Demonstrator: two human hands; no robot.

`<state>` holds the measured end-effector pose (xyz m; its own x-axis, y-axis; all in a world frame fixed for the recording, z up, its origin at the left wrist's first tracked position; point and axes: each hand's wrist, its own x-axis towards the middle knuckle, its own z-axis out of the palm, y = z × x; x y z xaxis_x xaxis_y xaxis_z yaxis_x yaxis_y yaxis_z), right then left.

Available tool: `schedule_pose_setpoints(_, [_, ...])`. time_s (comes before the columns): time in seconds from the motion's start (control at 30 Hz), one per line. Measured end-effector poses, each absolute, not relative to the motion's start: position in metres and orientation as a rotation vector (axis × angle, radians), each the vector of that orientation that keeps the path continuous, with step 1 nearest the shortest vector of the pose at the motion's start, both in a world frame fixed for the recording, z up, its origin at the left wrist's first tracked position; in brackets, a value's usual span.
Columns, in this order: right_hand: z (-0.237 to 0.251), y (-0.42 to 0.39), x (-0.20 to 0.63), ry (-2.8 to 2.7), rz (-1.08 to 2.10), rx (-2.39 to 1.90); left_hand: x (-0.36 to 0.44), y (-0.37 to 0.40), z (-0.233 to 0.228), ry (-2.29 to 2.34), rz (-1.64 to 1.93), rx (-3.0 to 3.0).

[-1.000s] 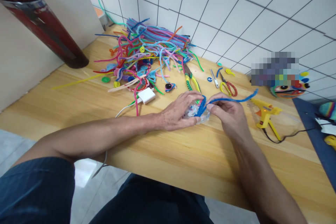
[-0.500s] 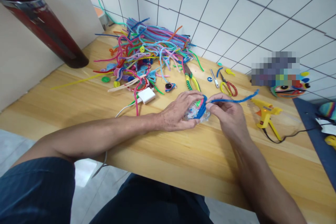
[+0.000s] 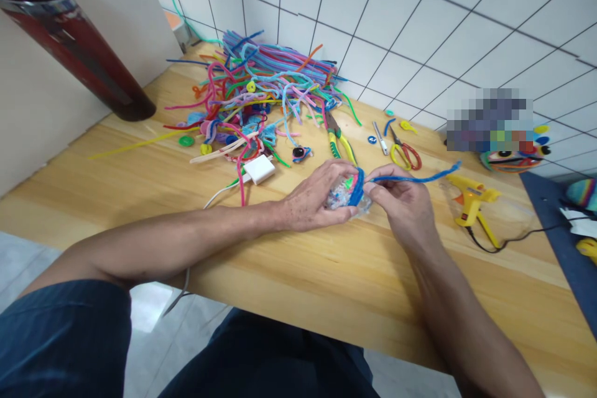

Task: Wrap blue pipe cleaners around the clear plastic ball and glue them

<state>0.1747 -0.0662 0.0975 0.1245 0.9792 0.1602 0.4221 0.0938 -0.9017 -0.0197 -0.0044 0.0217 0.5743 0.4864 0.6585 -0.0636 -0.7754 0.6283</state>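
On the table in front of me lies a clear plastic bundle point(image 3: 336, 198) with blue pipe cleaner strands point(image 3: 357, 189) wrapped around it; bits of pink and green show beside the blue. My left hand point(image 3: 313, 196) is curled round the bundle's left side, thumb along the near edge and fingers along the far edge. At its right side my right hand point(image 3: 402, 199) pinches a blue pipe cleaner point(image 3: 420, 180) between thumb and forefinger. The pipe cleaner's free end sticks out to the right, past the hand. The fingertips partly hide where it meets the bundle.
A heap of coloured pipe cleaners point(image 3: 275, 74) lies at the back. Pliers point(image 3: 339, 140), scissors point(image 3: 407, 154) and a small knife point(image 3: 380, 138) lie beyond my hands. To the right stands a yellow glue gun point(image 3: 472, 202) with a cord; a white charger point(image 3: 260, 170) lies left.
Both hands keep their hold on the bundle and the blue pipe cleaner. Only a very slight shift of the hands and the view is visible.
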Motion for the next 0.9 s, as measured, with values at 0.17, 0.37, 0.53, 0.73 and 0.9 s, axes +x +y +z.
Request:
schedule_pose_setpoints(0.17, [0.0969,-0.0675,0.1743,-1.473,0.725,-1.462,-0.0194,-0.0038,0.0212,0.361,1.171,2.185])
schedule_pose_setpoints(0.37, [0.0947,-0.0684,0.1726,-1.552,0.673,-1.461,-0.0184,-0.004,0.0237,0.377,1.186,2.203])
schedule_pose_setpoints(0.53, [0.0936,-0.0691,0.1696,-1.599,0.618,-1.43,-0.0199,-0.0053,0.0272,0.408,1.13,2.206])
schedule_pose_setpoints(0.73, [0.0982,-0.0693,0.1705,-1.54,0.722,-1.459,-0.021,-0.0068,0.0267,0.403,1.128,2.206])
schedule_pose_setpoints(0.9, [0.1006,-0.0667,0.1756,-1.491,0.818,-1.465,-0.0206,-0.0058,0.0239,0.409,1.13,2.198])
